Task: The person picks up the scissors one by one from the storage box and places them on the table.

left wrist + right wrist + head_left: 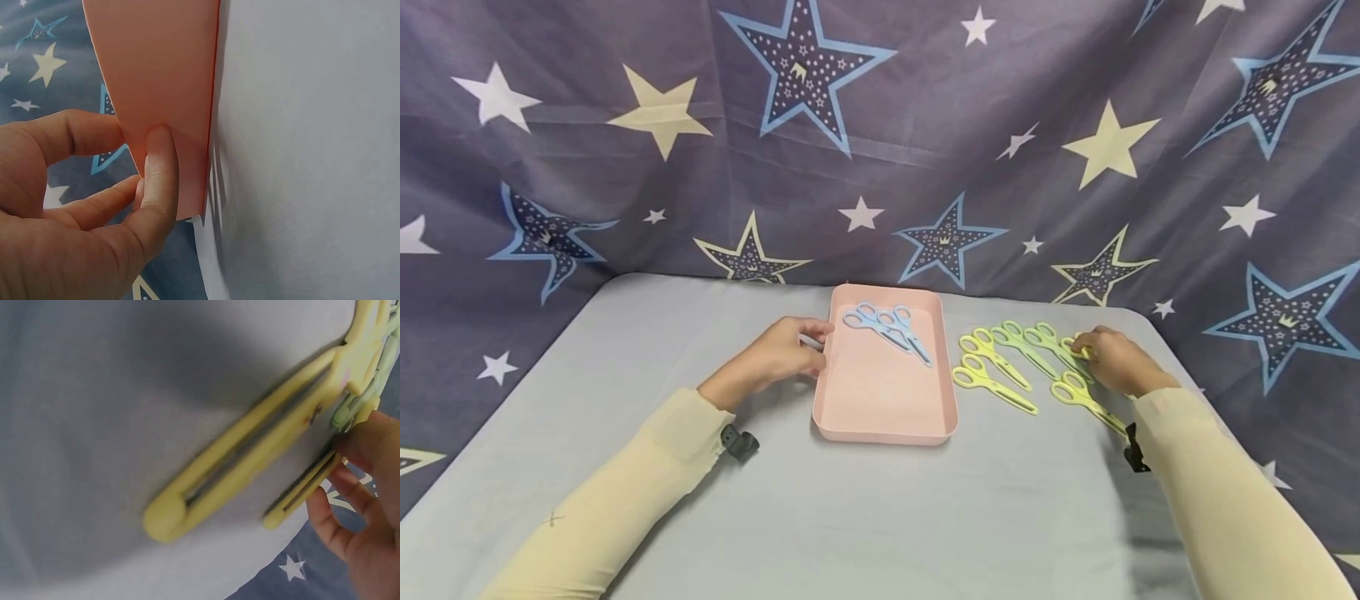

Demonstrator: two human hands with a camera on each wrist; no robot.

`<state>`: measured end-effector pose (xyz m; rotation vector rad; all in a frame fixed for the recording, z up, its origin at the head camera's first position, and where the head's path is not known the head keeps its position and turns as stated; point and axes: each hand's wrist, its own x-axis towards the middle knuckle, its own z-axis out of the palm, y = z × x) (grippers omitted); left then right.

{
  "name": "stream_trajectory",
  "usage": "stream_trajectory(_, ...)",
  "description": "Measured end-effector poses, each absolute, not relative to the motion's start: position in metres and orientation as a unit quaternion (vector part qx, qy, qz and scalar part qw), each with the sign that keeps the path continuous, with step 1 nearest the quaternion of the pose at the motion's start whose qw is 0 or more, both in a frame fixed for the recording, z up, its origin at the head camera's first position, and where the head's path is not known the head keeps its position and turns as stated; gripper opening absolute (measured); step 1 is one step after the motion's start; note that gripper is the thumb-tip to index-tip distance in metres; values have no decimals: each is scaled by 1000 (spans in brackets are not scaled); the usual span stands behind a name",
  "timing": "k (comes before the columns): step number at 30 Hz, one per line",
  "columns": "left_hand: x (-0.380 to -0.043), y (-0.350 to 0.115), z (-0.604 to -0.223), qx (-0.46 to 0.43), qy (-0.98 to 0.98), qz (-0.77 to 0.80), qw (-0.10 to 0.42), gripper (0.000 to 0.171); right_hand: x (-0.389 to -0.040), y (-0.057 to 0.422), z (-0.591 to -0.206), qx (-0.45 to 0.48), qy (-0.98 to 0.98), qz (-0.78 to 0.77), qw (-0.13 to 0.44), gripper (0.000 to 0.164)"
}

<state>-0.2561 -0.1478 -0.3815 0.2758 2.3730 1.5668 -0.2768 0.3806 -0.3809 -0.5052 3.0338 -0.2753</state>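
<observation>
A pink tray (883, 408) holds two pairs of light blue scissors (880, 321) near its far end. My left hand (778, 354) is at its left wall; in the left wrist view the thumb lies on the outer wall and the fingers are at the rim, pinching it. To the right, my right hand (1112, 358) pinches a pair of yellow scissors (305, 490), whose handles it partly covers. Another pair of yellow scissors (1078, 396) lies just in front of that hand, its tip near the wrist.
Between the tray and my right hand lie two more pairs of yellow scissors (992, 392) and two pairs of green scissors (1037, 340), some overlapping. A grey-white cloth covers the table (895, 517). Dark fabric with stars (887, 158) hangs behind the far edge.
</observation>
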Motion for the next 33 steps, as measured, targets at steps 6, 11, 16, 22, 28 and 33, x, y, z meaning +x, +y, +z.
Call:
stream_trajectory(6, -257, -149, -383, 96, 822, 542, 144, 68, -277, 382, -382, -154, 982, -103, 35, 35)
stream_trajectory(11, -256, -149, -382, 95, 822, 542, 144, 69, -278, 382, -382, -152, 982, -104, 37, 33)
stream_trajectory(16, -255, -149, -382, 95, 819, 546, 145, 69, -278, 382, -383, -147, 983, -106, 37, 34)
stream_trajectory(22, -257, -146, -382, 95, 820, 545, 146, 69, -276, 383, -381, -135, 984, -106, 43, 34)
stream_trajectory(28, -256, -146, -381, 103, 824, 539, 140, 69, -274, 374, -371, -133, 987, -90, 27, 32)
stream_trajectory(33, -256, -147, -382, 100, 826, 536, 140, 68, -278, 356, -360, -173, 981, -89, -1, 28)
